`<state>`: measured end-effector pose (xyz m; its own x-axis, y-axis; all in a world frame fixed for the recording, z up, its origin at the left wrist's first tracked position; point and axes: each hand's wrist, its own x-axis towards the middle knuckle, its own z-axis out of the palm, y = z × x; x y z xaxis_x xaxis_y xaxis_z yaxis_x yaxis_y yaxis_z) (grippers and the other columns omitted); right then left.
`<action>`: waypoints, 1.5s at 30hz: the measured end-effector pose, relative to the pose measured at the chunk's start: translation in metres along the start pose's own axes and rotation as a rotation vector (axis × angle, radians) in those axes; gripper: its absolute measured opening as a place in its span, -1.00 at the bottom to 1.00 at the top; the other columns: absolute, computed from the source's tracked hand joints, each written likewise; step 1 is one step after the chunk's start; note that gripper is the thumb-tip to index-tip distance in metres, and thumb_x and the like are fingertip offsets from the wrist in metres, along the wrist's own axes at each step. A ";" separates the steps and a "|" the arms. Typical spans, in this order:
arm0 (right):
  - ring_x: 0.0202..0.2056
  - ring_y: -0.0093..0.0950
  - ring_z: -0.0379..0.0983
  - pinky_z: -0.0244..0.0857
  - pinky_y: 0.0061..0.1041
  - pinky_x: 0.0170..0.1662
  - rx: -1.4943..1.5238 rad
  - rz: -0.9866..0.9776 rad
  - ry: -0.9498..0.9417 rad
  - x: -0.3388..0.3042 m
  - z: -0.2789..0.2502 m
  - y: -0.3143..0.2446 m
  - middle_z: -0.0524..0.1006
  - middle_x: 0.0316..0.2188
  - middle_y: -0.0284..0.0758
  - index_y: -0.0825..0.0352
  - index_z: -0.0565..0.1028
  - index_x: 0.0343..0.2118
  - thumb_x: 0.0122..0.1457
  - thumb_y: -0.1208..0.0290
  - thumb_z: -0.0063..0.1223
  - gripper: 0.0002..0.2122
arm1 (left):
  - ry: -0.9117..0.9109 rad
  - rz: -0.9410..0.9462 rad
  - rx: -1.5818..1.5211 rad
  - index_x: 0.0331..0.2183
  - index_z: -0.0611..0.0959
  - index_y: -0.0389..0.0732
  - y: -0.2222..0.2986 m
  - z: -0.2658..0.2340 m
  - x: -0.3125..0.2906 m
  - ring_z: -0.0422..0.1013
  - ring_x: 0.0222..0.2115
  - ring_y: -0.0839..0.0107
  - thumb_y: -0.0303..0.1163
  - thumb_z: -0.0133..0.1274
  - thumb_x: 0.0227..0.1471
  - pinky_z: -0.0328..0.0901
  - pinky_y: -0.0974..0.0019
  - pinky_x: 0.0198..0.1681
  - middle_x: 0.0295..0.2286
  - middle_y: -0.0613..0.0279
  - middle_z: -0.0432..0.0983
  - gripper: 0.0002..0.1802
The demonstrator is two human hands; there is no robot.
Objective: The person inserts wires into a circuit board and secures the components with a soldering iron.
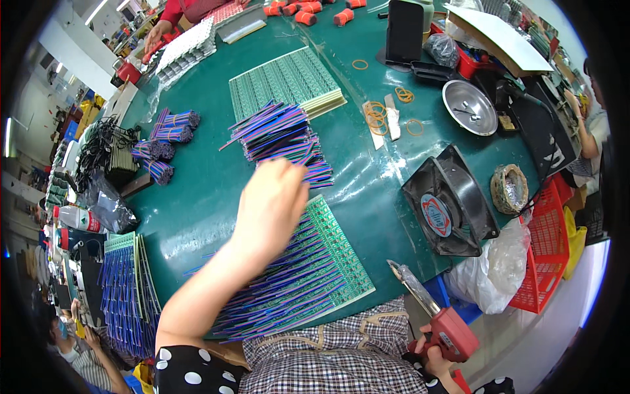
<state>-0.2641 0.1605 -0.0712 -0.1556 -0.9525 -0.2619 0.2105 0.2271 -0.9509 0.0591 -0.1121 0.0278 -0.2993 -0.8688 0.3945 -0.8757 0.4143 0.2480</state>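
Observation:
My left hand (274,197) reaches across the middle of the table to the near edge of a pile of cut wires (279,134), blue, purple and black. Its fingers are curled and closed, their tips hidden beneath the hand. Under my forearm lies a green circuit board panel (344,262) with rows of wires laid across it, their ends pointing left. Low on the right, my right hand (433,354) is wrapped round the grip of a red soldering gun (454,333). Its metal barrel points up and left, beside the panel's right corner.
Behind the wires sits a stack of bare panels (282,79). Bundled wires (174,128) lie left, and wired panels (128,289) near left. To the right are a black fan (453,203), rubber bands (375,118), a metal bowl (469,108) and a phone (404,33). Another person's hand (156,33) is far left.

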 end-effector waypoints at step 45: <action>-0.58 -0.55 0.35 0.31 -0.51 -0.45 -0.410 0.000 -0.130 0.016 0.024 -0.040 0.43 -0.53 -0.31 0.46 0.29 -0.13 0.11 -0.18 -0.05 -0.36 | 0.651 -0.935 -1.554 -0.33 0.41 -0.37 -0.074 -0.018 -0.043 0.43 -0.18 -0.02 -0.48 -0.07 0.14 0.39 0.07 -0.02 -0.31 -0.07 0.41 -0.87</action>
<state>-0.2514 0.1315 -0.0335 -0.0276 -0.9642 -0.2638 -0.1942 0.2640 -0.9448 0.1438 -0.1007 0.0087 0.4819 -0.8570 -0.1824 0.5145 0.1083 0.8506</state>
